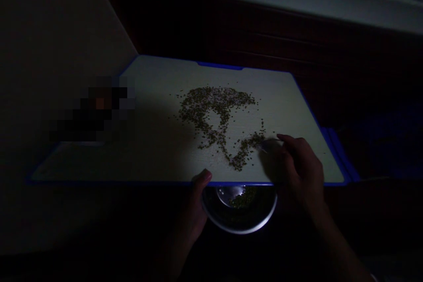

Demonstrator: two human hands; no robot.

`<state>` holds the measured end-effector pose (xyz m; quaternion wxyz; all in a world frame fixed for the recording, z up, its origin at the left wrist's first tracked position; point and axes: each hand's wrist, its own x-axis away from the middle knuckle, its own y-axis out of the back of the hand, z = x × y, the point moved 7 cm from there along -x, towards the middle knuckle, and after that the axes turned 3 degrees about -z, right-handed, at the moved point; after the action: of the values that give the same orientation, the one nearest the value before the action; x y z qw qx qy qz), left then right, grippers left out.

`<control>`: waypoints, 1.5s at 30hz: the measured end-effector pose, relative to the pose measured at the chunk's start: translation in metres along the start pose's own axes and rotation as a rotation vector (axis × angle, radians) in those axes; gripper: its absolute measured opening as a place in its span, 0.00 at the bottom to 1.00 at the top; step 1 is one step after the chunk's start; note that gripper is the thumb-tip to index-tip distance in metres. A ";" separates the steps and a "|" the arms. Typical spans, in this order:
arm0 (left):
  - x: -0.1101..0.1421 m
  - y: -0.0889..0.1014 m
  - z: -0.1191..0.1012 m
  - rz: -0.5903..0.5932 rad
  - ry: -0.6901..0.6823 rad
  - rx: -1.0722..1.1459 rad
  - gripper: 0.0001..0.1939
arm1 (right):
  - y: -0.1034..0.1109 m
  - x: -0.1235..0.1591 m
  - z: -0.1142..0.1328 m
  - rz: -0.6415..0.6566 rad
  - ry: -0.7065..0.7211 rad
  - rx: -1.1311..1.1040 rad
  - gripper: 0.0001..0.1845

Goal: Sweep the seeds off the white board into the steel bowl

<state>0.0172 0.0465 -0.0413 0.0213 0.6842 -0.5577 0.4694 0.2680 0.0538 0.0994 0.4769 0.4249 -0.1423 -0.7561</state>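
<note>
Small greenish-brown beans or seeds [211,101] lie scattered over a pale folding table [148,141] with a blue edge. My right hand [302,167] is over the table's near right part, fingers pinched on a thin, shiny utensil [269,142]; its tip touches the beans, but its exact kind is too dark to tell. Below the near edge is a metal bowl [240,230] with more green beans [244,198] inside. My left hand [198,207] grips the bowl's left side, its thumb at the table edge; its other fingers are hidden.
A pixelated object [99,105] stands at the table's left end. A pale ledge [313,0] runs across the upper right, above dark wood. Something blue [380,141] is to the right of the table. The room is very dark.
</note>
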 end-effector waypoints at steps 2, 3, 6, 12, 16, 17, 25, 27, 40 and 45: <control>0.000 -0.003 0.001 0.035 0.012 -0.016 0.21 | 0.003 0.000 -0.004 -0.037 -0.076 -0.021 0.15; 0.000 -0.004 0.002 0.054 0.027 -0.026 0.20 | 0.005 0.001 -0.006 -0.055 -0.116 -0.044 0.15; -0.002 -0.003 0.005 0.087 0.071 -0.058 0.17 | 0.006 0.003 -0.012 -0.080 -0.218 -0.151 0.16; -0.003 -0.002 0.003 0.110 0.088 -0.097 0.14 | -0.002 0.003 -0.016 0.033 -0.229 -0.304 0.20; -0.002 -0.005 0.001 0.103 0.073 -0.091 0.14 | -0.004 0.004 -0.010 0.177 -0.140 -0.190 0.13; -0.002 -0.005 0.001 0.100 0.070 -0.090 0.14 | -0.003 0.005 -0.010 0.186 -0.130 -0.171 0.11; -0.003 -0.009 0.004 0.111 0.056 -0.066 0.16 | -0.004 0.003 -0.006 0.231 -0.110 -0.074 0.06; -0.003 -0.010 0.003 0.122 0.065 -0.104 0.17 | -0.005 0.001 -0.003 0.252 -0.084 -0.067 0.05; -0.003 -0.006 -0.002 0.087 0.006 -0.152 0.21 | -0.018 0.006 0.006 0.447 0.014 -0.142 0.16; -0.007 -0.002 0.004 0.043 0.005 -0.146 0.23 | -0.017 0.004 0.011 0.446 0.048 -0.151 0.15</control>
<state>0.0213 0.0508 -0.0473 0.0625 0.6676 -0.6048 0.4297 0.2484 0.0573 0.0935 0.6657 0.3639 -0.1643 -0.6304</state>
